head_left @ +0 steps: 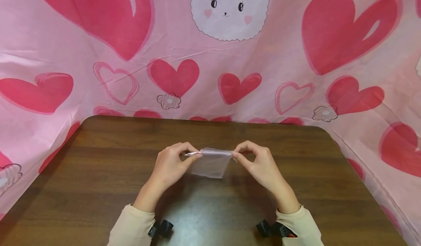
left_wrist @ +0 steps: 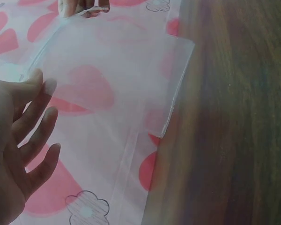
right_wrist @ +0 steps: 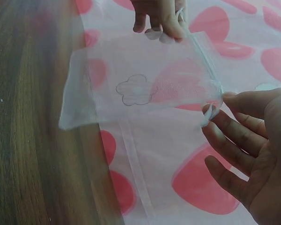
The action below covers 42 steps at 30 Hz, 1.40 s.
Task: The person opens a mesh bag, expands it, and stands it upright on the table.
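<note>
Stretching a clear bag (head_left: 210, 167) over the middle of a dark wooden bench (head_left: 98, 202). Pinching one upper corner between the thumb and fingertips of the left hand (head_left: 169, 163), and pinching the opposite upper corner likewise with the right hand (head_left: 263, 165). Covering both corners with the fingertips, so hiding the exact points of contact from the head view. Poking out past the left fingertips as a thin white strand (head_left: 192, 153), and showing under the right fingertips only as a pale bit (head_left: 235, 159), too small there to make out. Dangling plainer in the right wrist view, just below the right thumb, yet leaving string or twisted film impossible to tell apart. Hanging with the lower edge toward the person, making the height above the bench hard to judge. Letting bench and pink cloth (head_left: 204, 52) show through the film, blurring front layer into back and leaving a parted or flattened mouth uncertain. Cutting off most of the right hand at the top of the left wrist view, and cropping the left hand similarly in the right wrist view. Running beige sleeves (head_left: 131, 227) out past the bottom edge, partly covering the straps of black wrist devices (head_left: 161, 229).
</note>
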Each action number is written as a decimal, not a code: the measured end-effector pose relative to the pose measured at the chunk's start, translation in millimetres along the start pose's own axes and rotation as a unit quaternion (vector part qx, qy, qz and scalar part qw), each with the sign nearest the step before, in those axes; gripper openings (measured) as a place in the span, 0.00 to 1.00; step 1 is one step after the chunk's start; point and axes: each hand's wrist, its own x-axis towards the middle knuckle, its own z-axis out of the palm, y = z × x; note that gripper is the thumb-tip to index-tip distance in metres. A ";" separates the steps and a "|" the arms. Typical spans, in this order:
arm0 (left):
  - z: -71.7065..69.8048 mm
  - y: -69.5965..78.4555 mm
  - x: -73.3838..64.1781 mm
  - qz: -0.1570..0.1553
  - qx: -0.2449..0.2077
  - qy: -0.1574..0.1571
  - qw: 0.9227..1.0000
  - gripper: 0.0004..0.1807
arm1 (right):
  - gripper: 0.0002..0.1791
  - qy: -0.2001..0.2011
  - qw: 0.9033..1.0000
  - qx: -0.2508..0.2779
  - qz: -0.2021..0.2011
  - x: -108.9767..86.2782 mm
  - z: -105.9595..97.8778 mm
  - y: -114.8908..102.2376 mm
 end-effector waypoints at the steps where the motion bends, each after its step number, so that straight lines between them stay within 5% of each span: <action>1: -0.4 0.0 0.0 -0.004 0.001 0.001 1.000 0.07 | 0.04 -0.001 1.000 0.001 0.002 -0.1 -0.1 -0.1; 11: 0.4 2.4 -0.4 -0.032 -0.011 -0.009 0.999 0.07 | 0.04 -0.001 1.000 -0.010 0.006 -0.4 -0.2 -0.7; 22: 0.8 4.5 -0.5 -0.028 -0.048 0.014 0.998 0.10 | 0.05 0.004 1.000 -0.007 0.006 -1.3 3.2 -3.0; 42: -1.1 5.4 -0.2 -0.049 -0.090 0.007 0.995 0.08 | 0.08 -0.040 0.999 -0.019 0.002 -2.2 11.9 -5.4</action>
